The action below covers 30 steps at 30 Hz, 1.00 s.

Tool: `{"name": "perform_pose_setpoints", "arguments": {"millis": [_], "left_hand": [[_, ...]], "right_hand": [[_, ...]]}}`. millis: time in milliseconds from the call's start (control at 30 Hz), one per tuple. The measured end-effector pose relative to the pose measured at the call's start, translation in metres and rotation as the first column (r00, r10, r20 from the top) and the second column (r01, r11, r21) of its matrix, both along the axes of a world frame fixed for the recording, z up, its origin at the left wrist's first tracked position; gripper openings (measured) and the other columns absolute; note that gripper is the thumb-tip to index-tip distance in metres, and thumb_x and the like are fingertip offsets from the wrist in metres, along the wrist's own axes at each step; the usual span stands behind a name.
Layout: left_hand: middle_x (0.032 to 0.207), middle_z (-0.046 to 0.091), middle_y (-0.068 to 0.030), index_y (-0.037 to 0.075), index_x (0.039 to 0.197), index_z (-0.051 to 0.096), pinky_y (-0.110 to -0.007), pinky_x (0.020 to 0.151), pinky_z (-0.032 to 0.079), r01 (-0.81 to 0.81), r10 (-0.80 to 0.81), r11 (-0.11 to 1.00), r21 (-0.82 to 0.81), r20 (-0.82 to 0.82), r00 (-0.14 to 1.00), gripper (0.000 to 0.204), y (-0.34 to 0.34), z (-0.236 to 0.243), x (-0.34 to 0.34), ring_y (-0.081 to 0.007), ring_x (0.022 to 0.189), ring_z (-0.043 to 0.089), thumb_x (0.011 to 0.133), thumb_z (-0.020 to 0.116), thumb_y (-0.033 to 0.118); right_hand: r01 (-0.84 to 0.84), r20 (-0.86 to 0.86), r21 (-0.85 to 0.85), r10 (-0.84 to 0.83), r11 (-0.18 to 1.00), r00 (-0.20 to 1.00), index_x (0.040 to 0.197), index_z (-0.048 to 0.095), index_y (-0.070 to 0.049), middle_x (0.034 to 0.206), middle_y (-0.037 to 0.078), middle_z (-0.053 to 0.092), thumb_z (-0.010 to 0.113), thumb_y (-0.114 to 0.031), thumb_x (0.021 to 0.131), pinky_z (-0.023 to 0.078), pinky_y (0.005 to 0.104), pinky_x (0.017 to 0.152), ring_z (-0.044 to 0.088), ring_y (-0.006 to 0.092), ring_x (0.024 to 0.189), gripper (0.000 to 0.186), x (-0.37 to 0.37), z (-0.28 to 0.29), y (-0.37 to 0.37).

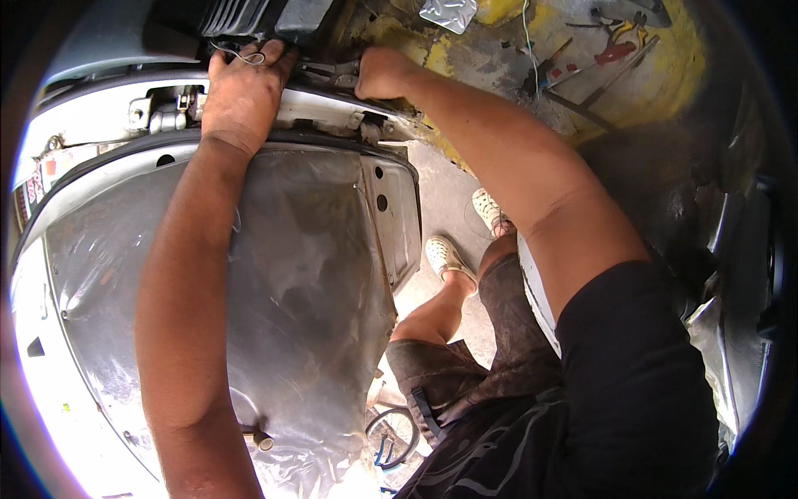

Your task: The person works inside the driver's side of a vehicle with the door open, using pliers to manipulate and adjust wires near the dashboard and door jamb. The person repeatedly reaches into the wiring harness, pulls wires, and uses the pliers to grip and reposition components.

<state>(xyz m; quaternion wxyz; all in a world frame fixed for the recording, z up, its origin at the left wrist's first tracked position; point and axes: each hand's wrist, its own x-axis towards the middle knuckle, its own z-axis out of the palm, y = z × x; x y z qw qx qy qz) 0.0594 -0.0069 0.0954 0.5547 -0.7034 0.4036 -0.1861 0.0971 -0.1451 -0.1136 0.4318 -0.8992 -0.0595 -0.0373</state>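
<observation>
My left hand (243, 93) reaches over the white door frame of a vehicle. Its fingers curl down at the edge of the dark dashboard (179, 37), and their tips are hidden. A thin looped wire (254, 58) lies against these fingers. Just to the right, my right hand (384, 73) is closed around the handles of metal pliers (328, 70). The pliers point left, toward my left hand, and their jaw ends sit in the shadow beside it. What the jaws touch cannot be made out.
An open door with a grey inner panel (299, 249) and a window crank (263, 441) stands under my left arm. On the yellow-stained floor pan lie a red-handled screwdriver (613, 54), yellow-handled pliers (623, 32) and a metal sheet piece (449, 13). A bicycle wheel (402, 416) shows below.
</observation>
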Motion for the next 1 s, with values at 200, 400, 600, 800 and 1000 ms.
{"name": "perform_pose_setpoints", "arguments": {"millis": [200, 400, 600, 800, 1000], "left_hand": [[0.142, 0.061, 0.0020, 0.030, 0.150, 0.061, -0.051, 0.113, 0.041, -0.020, 0.020, 1.000, -0.020, -0.014, 1.000, 0.058, -0.002, -0.001, -0.001, -0.0169, 0.133, 0.060, 0.097, 0.064, 0.007], [0.141, 0.061, 0.0019, 0.028, 0.151, 0.060, -0.052, 0.113, 0.042, -0.010, 0.009, 1.000, -0.026, -0.041, 0.999, 0.057, 0.001, 0.001, 0.001, -0.0179, 0.134, 0.060, 0.098, 0.062, 0.009], [0.139, 0.062, 0.0017, 0.028, 0.150, 0.061, -0.052, 0.111, 0.044, 0.021, -0.021, 1.000, -0.017, -0.019, 1.000, 0.055, 0.000, 0.001, 0.000, -0.0165, 0.131, 0.061, 0.098, 0.061, 0.009], [0.137, 0.062, 0.0009, 0.028, 0.149, 0.062, -0.051, 0.113, 0.040, -0.027, 0.025, 0.999, -0.033, -0.037, 0.999, 0.055, -0.004, 0.002, -0.003, -0.0186, 0.132, 0.060, 0.097, 0.061, 0.010], [0.141, 0.062, 0.0004, 0.026, 0.149, 0.063, -0.052, 0.114, 0.040, -0.018, 0.014, 0.998, -0.054, -0.074, 0.997, 0.054, -0.001, 0.001, 0.001, -0.0192, 0.132, 0.060, 0.097, 0.062, 0.011]], "right_hand": [[0.112, 0.078, -0.006, -0.111, 0.994, 0.991, 0.103, 0.079, 0.001, 0.108, 0.027, 0.077, 0.076, -0.029, 0.086, 0.061, 0.0471, 0.092, 0.076, 0.0396, 0.102, 0.035, 0.013, -0.007, -0.001], [0.354, 0.458, -0.075, -0.283, 0.932, 0.842, 0.100, 0.078, -0.004, 0.110, 0.019, 0.078, 0.066, -0.014, 0.091, 0.061, 0.0472, 0.092, 0.075, 0.0365, 0.108, 0.018, 0.026, 0.017, -0.039], [0.225, 0.202, -0.192, -0.186, 0.955, 0.961, 0.099, 0.078, -0.006, 0.110, 0.018, 0.077, 0.067, -0.018, 0.090, 0.061, 0.0465, 0.092, 0.075, 0.0347, 0.106, 0.019, 0.002, 0.029, -0.039], [-0.024, -0.122, 0.079, 0.033, 0.997, 0.992, 0.114, 0.079, 0.002, 0.127, 0.025, 0.074, 0.071, -0.024, 0.086, 0.057, 0.0453, 0.104, 0.072, 0.0388, 0.118, 0.039, -0.011, 0.018, 0.001], [0.115, -0.059, -0.084, -0.120, 0.990, 0.991, 0.118, 0.076, -0.001, 0.124, 0.023, 0.075, 0.072, -0.014, 0.088, 0.057, 0.0465, 0.102, 0.072, 0.0380, 0.117, 0.033, 0.001, 0.027, -0.025]]}}
